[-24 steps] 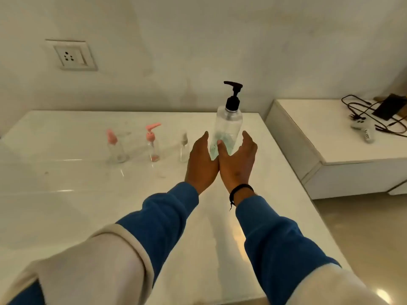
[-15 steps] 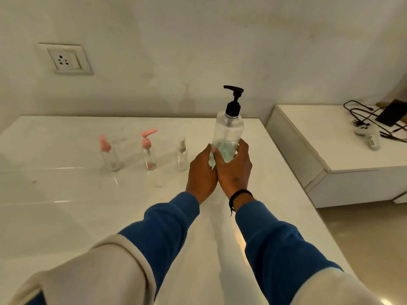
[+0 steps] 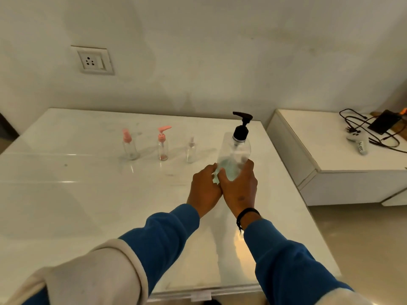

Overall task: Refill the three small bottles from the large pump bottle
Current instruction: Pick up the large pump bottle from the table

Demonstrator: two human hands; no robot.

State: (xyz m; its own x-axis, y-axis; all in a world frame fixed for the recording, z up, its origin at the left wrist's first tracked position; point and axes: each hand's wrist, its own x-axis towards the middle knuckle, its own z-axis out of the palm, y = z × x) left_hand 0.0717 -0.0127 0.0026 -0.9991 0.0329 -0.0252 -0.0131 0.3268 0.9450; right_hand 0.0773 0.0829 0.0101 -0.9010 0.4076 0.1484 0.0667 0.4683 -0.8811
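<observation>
Both hands, left hand (image 3: 203, 187) and right hand (image 3: 239, 188), grip large pump bottle (image 3: 234, 155), tilted; three small bottles (image 3: 162, 148) stand left on table (image 3: 66, 194), cables (image 3: 363, 128) far right.

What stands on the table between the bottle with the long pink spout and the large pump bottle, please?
In the head view, one small clear bottle stands between the pink-spout bottle and the large pump bottle.

Single head-worn view, looking forward and down over the white table (image 3: 77, 194) toward the back wall (image 3: 220, 51). Forearms are reaching in from the bottom edge, close to the lens. Table's right edge and far edge are showing; no second view.
</observation>
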